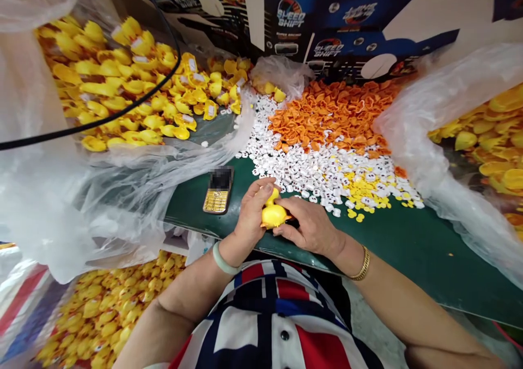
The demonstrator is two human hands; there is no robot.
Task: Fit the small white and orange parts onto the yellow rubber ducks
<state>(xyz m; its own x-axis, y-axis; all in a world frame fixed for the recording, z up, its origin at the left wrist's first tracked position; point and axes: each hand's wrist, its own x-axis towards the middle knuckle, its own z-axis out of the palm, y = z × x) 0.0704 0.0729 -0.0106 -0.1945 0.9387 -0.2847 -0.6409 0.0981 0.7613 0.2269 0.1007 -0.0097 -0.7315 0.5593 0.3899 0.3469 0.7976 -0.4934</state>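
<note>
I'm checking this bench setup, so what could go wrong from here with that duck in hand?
The yellow toy duck, held between the left hand and right hand, sits right at the edge of the green table, so a slip might drop it. The loose small white pieces near the right hand could get swept into the yellow pieces. The gold keypad phone beside the left hand might get knocked.

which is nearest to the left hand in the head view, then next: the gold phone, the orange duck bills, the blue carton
Going out from the left hand in the head view:
1. Gold keypad phone, just to its left on the green bench top
2. Pile of orange duck bills, ahead and to the right
3. Blue printed carton, farthest, at the back beyond the pile
</note>
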